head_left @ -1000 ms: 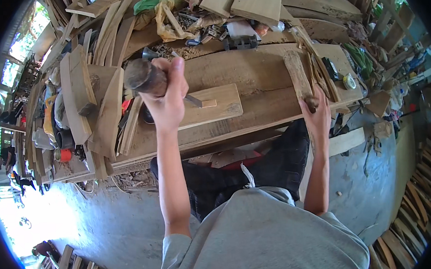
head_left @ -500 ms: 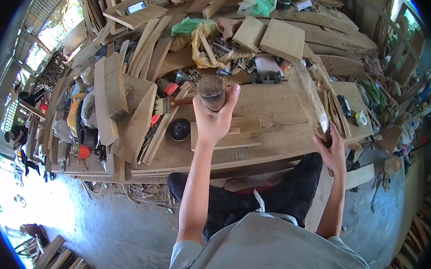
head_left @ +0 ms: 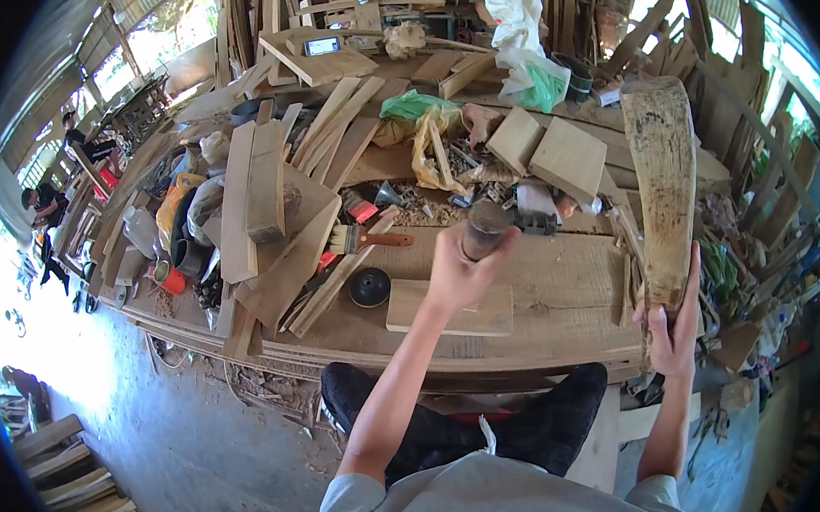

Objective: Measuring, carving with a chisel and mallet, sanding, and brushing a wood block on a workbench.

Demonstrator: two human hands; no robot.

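Observation:
My left hand (head_left: 458, 274) is closed round the dark, round handle of a chisel (head_left: 487, 223) above a small pale board (head_left: 404, 310) on the workbench (head_left: 565, 340); the blade is hidden behind my hand. My right hand (head_left: 674, 334) grips the narrow lower end of a long, worn wooden mallet (head_left: 663, 175), held upright at the bench's right side. A black round disc (head_left: 370, 287) lies left of the board, and a wide brush (head_left: 371, 240) with a brown handle lies behind the disc.
Planks (head_left: 238, 201), two pale blocks (head_left: 569, 162), bags (head_left: 535, 79), loose hardware and a phone (head_left: 322, 46) crowd the bench. Two people (head_left: 46, 208) are at the far left. Lumber stacks (head_left: 67, 483) lie on the concrete floor (head_left: 186, 429) at lower left.
My right hand has raised the wooden mallet from lying along the bench's right side to upright. My left hand has shifted right with the chisel. The view now takes in more of the background.

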